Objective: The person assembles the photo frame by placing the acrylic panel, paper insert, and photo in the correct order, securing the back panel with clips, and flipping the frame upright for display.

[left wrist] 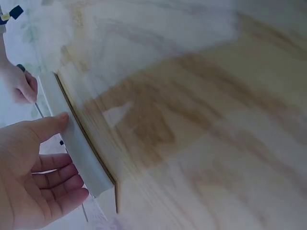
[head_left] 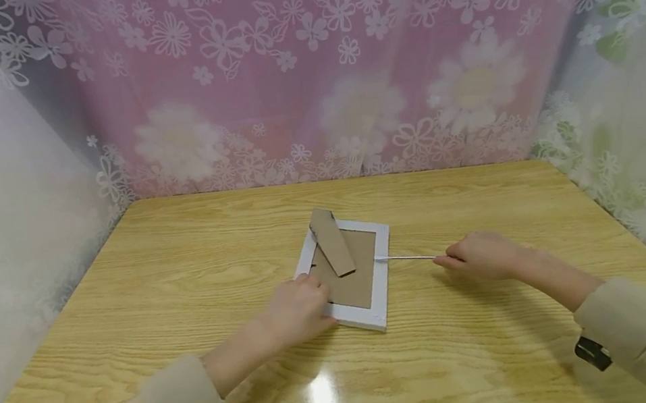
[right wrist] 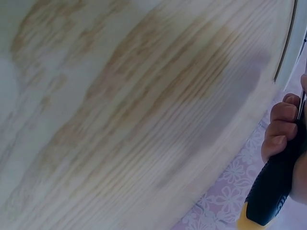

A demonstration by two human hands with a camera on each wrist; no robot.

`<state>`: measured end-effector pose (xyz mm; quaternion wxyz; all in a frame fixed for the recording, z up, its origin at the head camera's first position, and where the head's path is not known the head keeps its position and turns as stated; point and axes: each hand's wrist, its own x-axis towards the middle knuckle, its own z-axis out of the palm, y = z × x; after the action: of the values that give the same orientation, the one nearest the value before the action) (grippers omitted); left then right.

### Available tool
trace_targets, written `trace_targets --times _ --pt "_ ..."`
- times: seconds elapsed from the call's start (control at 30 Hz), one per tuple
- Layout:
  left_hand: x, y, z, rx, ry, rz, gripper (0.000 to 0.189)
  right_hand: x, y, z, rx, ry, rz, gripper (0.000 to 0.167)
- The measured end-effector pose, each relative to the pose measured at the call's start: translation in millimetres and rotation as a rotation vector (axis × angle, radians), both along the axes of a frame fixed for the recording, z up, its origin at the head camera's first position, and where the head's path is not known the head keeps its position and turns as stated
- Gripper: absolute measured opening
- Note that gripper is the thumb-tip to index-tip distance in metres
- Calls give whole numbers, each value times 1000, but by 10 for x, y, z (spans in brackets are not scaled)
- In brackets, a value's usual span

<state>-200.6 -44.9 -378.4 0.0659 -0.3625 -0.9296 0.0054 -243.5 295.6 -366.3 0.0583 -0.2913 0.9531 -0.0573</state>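
Note:
A white picture frame [head_left: 376, 283] lies on the table with its brown backing board [head_left: 347, 293] up. A brown stand leg [head_left: 333, 244] slants across the back. My left hand [head_left: 300, 308] grips the frame's near left side; in the left wrist view the thumb is on the frame's edge and the fingers curl beneath. My right hand [head_left: 485, 255] holds a screwdriver [head_left: 410, 257] nearly level, its tip at the frame's right side, by the inner edge. The right wrist view shows its black and yellow handle [right wrist: 271, 187] in curled fingers.
The wood-grain table [head_left: 197, 266] stretches out around the frame. Behind it hangs a pink flowered curtain [head_left: 285, 97], with pale curtains at the left [head_left: 4, 202] and right [head_left: 633, 140]. Dark straps show at both sleeve cuffs.

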Motion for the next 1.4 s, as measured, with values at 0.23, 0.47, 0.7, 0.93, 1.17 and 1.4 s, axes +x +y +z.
trace_targets --times 0.23,0.47,0.7,0.93,1.17,1.4 --pt "25 103 -24 -9 55 7 36 -12 31 -22 7 -11 -40 43" --pt "44 135 -67 34 111 -43 40 -21 49 -83 10 -34 -72 44" --pt "7 -26 -79 80 90 -55 49 -30 50 -152 -4 -42 -77 45" --pt "-19 -94 -75 69 -10 -87 48 -31 54 -190 -29 -30 -65 43" --pt "-24 -109 -84 62 -55 -86 45 -35 52 -211 -34 -26 -43 43" --pt "-28 -115 -84 31 -35 -106 45 -40 71 -255 -63 -74 -42 40"
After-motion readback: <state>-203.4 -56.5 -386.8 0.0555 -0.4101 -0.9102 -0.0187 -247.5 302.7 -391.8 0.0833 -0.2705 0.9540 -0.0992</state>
